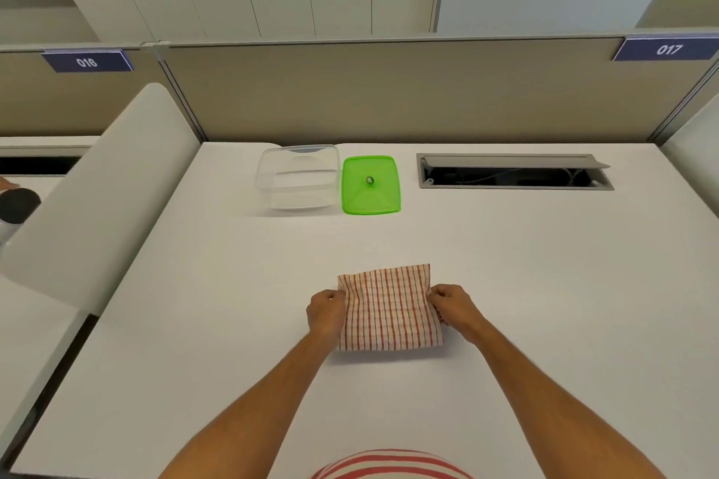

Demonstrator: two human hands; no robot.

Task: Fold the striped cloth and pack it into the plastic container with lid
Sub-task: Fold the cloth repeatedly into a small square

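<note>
A blue partition tag (87,61) reads 016, another blue tag (667,49) reads 017, both slightly blurred.

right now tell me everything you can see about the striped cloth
The striped cloth is a cream woven fabric with thin red stripes, already folded into a rough, slightly rumpled rectangle. It lies flat on the white table, near the person and well short of the clear container and green lid. The left hand pinches its left edge and the right hand pinches its right edge, bunching the fabric a little at both grips.

Both hands (326,313) (453,307) at folded striped cloth's (389,309) side edges
</note>
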